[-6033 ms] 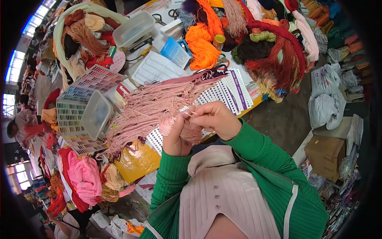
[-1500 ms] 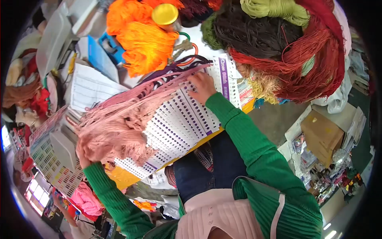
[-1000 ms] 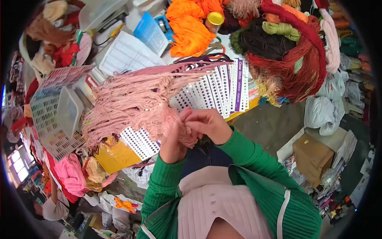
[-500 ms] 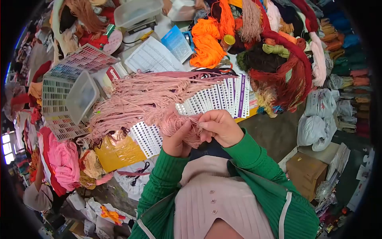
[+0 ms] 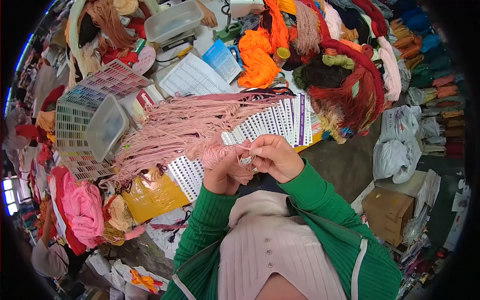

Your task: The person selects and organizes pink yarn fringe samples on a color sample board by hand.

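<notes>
My left hand (image 5: 222, 172) is wrapped round a bundle of pink thread (image 5: 216, 154) in front of my chest. Close on its right, my right hand (image 5: 276, 156) pinches a few pink strands between thumb and fingertips, drawn out from the bundle. Long dusty-pink skeins (image 5: 175, 125) lie spread just beyond my hands. Under them, white cards with rows of dark holes (image 5: 186, 175) show at the left, and more such cards (image 5: 270, 120) fan out at the right.
A clear plastic tub (image 5: 107, 127) rests on a colour chart (image 5: 75, 120) at the left. Orange thread (image 5: 257, 55) and dark red skeins (image 5: 367, 85) lie beyond. Another person's hand (image 5: 207, 16) is at the far side. A cardboard box (image 5: 387, 215) stands at the right.
My right hand has drawn slightly away from the bundle, with strands now stretched between both hands. The other person's hand has shifted at the far side. The view has moved slightly.
</notes>
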Action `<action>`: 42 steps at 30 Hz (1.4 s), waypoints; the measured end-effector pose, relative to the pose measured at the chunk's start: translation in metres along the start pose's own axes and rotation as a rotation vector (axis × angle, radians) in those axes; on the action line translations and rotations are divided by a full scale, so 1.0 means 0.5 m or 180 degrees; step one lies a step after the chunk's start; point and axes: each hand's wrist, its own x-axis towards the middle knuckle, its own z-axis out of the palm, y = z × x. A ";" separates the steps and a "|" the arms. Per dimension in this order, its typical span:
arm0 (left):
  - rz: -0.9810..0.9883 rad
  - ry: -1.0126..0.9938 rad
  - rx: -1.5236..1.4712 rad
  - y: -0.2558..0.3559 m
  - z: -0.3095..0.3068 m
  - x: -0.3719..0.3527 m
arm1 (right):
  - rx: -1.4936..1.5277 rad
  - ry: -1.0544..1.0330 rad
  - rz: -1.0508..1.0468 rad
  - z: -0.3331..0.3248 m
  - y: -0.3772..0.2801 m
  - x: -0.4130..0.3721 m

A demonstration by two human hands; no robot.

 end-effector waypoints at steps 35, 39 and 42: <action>0.0243 -0.0562 0.0468 0.002 0.005 -0.006 | -0.0682 0.0164 -0.0061 0.052 0.007 0.005; 0.0393 -0.0351 0.0769 -0.014 -0.008 0.002 | -0.0439 0.0004 -0.0019 0.021 0.016 0.008; 0.0370 -0.0396 0.0532 -0.016 -0.012 0.011 | -0.0291 0.0048 0.0025 0.006 0.019 0.011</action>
